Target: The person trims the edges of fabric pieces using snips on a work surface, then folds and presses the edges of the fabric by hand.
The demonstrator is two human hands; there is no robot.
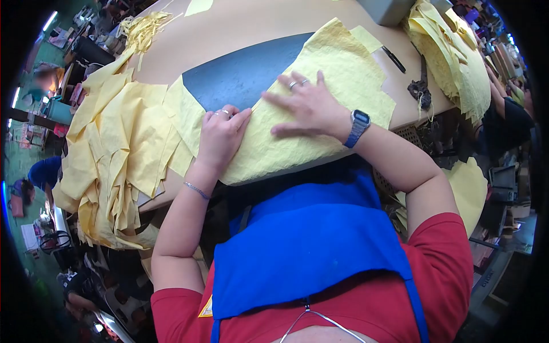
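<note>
A crinkled yellow sheet (331, 63) lies over the near and right part of a smooth dark panel (246, 68), whose far left portion is uncovered. My left hand (223, 134) is closed, pinching the sheet's edge where it crosses the panel. Just to its right, my right hand (314, 108) rests open on the sheet with the fingers spread. That wrist has a digital watch. I cannot tell whether the sheet is paper or fabric.
Yellow sheets (126, 143) drape over the table's left edge. Yellow scraps (143, 31) lie at the far left. On the right are a black pen (393, 59), a dark metal tool (421, 88) and another yellow stack (452, 57). A grey box (386, 10) stands at the back.
</note>
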